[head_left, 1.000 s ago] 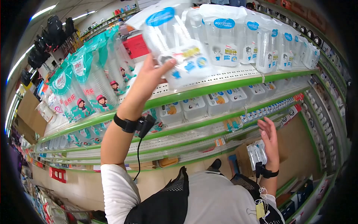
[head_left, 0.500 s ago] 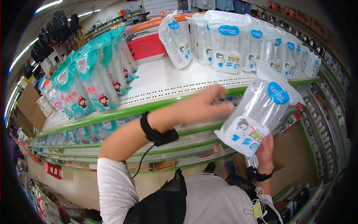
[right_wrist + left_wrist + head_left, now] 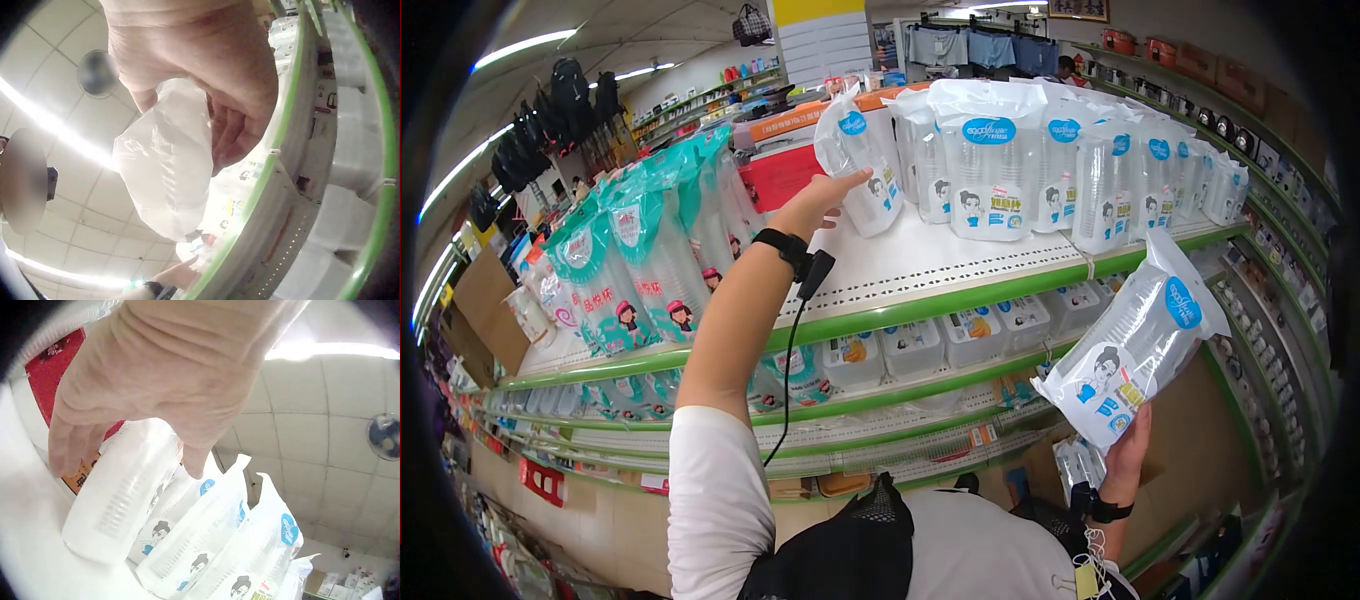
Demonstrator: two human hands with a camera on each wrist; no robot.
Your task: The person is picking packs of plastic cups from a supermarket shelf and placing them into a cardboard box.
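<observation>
Touching the leaning end pack (image 3: 858, 170) on the top shelf (image 3: 940, 262) with outstretched fingers of my left hand (image 3: 825, 195), apparently to steady it, I grip a second pack (image 3: 1135, 345) from below in my right hand (image 3: 1127, 452).

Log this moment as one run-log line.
left hand: touches leftmost clear plastic cup pack on white shelf | right hand: holds clear blue-labelled plastic cup pack

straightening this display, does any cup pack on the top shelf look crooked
Yes. The leftmost cup pack on the top shelf leans sideways out of the upright row, with the left hand touching it. The right hand holds a second pack off the shelf.
</observation>
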